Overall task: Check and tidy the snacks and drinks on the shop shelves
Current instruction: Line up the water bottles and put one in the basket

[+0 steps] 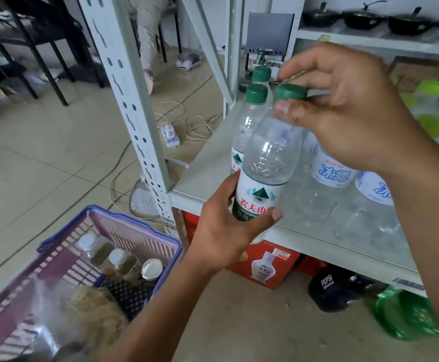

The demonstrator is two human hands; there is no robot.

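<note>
I hold a clear water bottle (268, 158) with a green cap and a green-and-white label, tilted, over the front left corner of the white shelf (202, 176). My left hand (223, 231) grips its lower body around the label. My right hand (343, 108) pinches the neck and green cap from above. Two more green-capped bottles (252, 113) stand upright on the shelf right behind it. To their right, clear bottles with blue-and-white labels (330, 173) stand on the same shelf, partly hidden by my right arm.
A purple shopping basket (140, 231) with several small bottles stands at lower left on the floor. Below the shelf lie red cartons (265, 267), dark Pepsi bottles (330, 286) and green bottles (406, 314). Cables and a power strip (170, 134) lie on the tiled floor. Black pans (364, 18) sit on an upper shelf.
</note>
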